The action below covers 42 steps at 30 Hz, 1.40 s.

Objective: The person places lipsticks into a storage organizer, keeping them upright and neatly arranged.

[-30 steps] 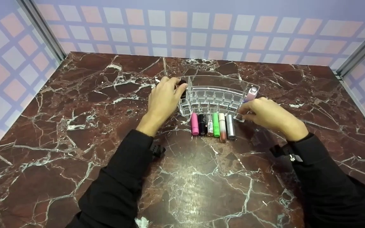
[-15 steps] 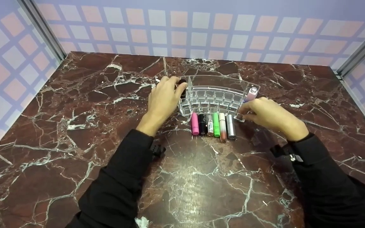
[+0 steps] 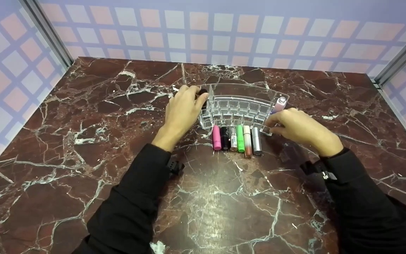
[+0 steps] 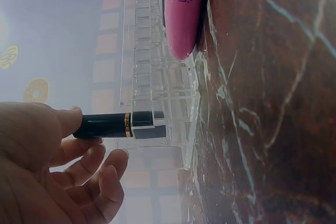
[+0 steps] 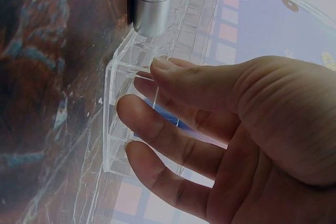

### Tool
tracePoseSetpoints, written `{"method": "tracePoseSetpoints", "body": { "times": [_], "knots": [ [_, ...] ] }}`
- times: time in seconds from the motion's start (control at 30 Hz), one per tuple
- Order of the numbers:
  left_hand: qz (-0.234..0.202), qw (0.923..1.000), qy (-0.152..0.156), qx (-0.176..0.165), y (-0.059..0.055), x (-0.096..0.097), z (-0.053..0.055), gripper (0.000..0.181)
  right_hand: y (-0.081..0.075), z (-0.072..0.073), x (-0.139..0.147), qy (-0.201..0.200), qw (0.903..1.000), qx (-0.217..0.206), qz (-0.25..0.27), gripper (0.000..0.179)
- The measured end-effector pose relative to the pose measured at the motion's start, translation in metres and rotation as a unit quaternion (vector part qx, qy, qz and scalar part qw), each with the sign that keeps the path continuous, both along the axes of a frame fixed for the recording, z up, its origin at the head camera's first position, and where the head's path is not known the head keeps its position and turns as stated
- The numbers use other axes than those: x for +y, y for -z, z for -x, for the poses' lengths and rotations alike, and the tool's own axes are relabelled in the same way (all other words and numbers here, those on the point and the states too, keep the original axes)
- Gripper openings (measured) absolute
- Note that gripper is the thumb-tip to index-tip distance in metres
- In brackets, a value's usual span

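Observation:
A clear tiered lipstick organizer (image 3: pixel 241 106) stands on the table between both hands. My left hand (image 3: pixel 182 109) pinches the top of a black lipstick (image 4: pixel 105 125) with a gold band, between thumb and index finger. Its lower end sits upright inside the organizer's left end compartment. The other left fingers are loosely bent beside it. At the organizer's right end, my right hand (image 3: pixel 300 128) pinches the clear wall between thumb and index finger, as the right wrist view shows. A pinkish tube (image 3: pixel 280 104) with a blue lower part stands in the right end compartment, partly behind that hand.
In front of the organizer lies a row of tubes: pink (image 3: pixel 216 137), black (image 3: pixel 225 138), clear-and-silver (image 3: pixel 233 139), green (image 3: pixel 240 138), white-and-brown (image 3: pixel 247 141) and silver (image 3: pixel 256 141). Tiled-pattern panels (image 3: pixel 224 38) enclose the marble-look table (image 3: pixel 83 183) at the back and sides.

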State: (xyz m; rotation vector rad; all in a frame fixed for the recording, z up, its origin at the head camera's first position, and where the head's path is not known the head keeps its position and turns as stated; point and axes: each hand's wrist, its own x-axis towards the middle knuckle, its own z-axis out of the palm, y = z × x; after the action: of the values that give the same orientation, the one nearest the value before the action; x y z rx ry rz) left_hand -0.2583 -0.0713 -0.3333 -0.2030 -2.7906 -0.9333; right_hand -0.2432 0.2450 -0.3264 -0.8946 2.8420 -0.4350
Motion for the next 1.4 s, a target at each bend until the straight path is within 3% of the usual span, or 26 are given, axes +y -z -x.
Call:
{"method": "tracePoseSetpoints", "body": {
  "times": [0.3, 0.5, 0.8, 1.0, 1.1, 1.27, 1.4],
  "knots": [
    [-0.013, 0.9998, 0.013, 0.005, 0.0017, -0.0032, 0.0008, 0.044, 0.0005, 0.0005, -0.0002, 0.001, 1.0000, 0.000, 0.002, 0.021],
    [0.005, 1.0000, 0.008, 0.000, 0.0019, -0.0031, 0.0011, 0.043, 0.0000, -0.0002, -0.0002, 0.001, 1.0000, -0.003, 0.003, 0.021],
    [0.006, 0.9984, 0.003, -0.055, -0.0024, -0.0023, -0.0029, 0.054, -0.0005, -0.0006, -0.0003, 0.004, 0.9999, -0.009, 0.002, 0.021],
    [0.038, 0.9950, 0.003, -0.093, -0.0031, -0.0038, -0.0051, 0.055, 0.0000, -0.0005, -0.0005, 0.006, 0.9999, -0.010, 0.002, 0.022],
    [0.062, 0.9919, 0.010, -0.111, -0.0023, -0.0041, -0.0045, 0.042, 0.0000, -0.0006, -0.0006, 0.006, 0.9999, -0.010, 0.002, 0.021],
    [0.099, 0.9838, 0.026, -0.147, -0.0006, -0.0053, -0.0029, 0.060, -0.0002, -0.0009, -0.0005, 0.009, 0.9999, -0.010, 0.000, 0.021],
    [0.109, 0.9779, 0.034, -0.175, -0.0002, -0.0053, -0.0030, 0.059, -0.0004, -0.0007, -0.0003, 0.010, 0.9999, -0.011, 0.000, 0.021]
  ]
}}
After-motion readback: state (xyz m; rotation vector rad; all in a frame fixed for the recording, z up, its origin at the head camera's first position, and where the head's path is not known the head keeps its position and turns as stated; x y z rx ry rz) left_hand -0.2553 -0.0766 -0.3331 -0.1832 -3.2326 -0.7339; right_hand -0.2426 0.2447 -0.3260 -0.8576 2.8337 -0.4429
